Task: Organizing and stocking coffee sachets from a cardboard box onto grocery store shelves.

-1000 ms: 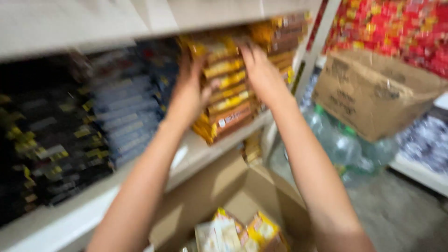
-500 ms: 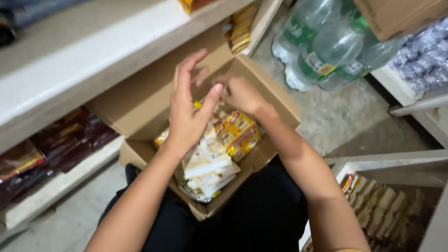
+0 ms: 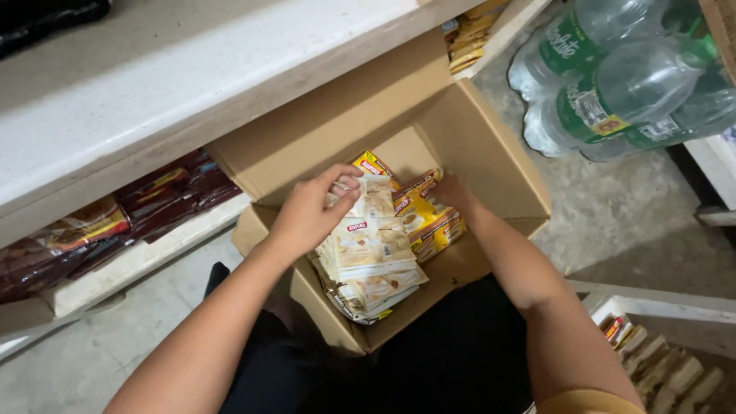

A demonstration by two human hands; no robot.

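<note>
- Down on the person's lap sits an open cardboard box (image 3: 491, 165), its flaps spread, half filled with flat snack packets.
- Left hand (image 3: 310, 215) lies on top of the pale cream packets (image 3: 372, 253) stacked at the box's left; its fingers are curled over the upper end of the stack and touch it, but whether they truly pinch a packet cannot be told.
- Right hand (image 3: 454, 193) reaches deeper into the box and rests against the yellow-and-brown packets (image 3: 429, 222) just beside the cream stack; its fingers are hidden behind them, so its grip cannot be told.
- Beside the box on the left, a white shelf (image 3: 153, 92) runs overhead, with dark red packets (image 3: 146, 203) on the lower shelf beneath it.
- Near the upper right, a shrink-wrapped pack of water bottles (image 3: 613, 84) with green labels stands on the grey floor (image 3: 636, 222).
</note>
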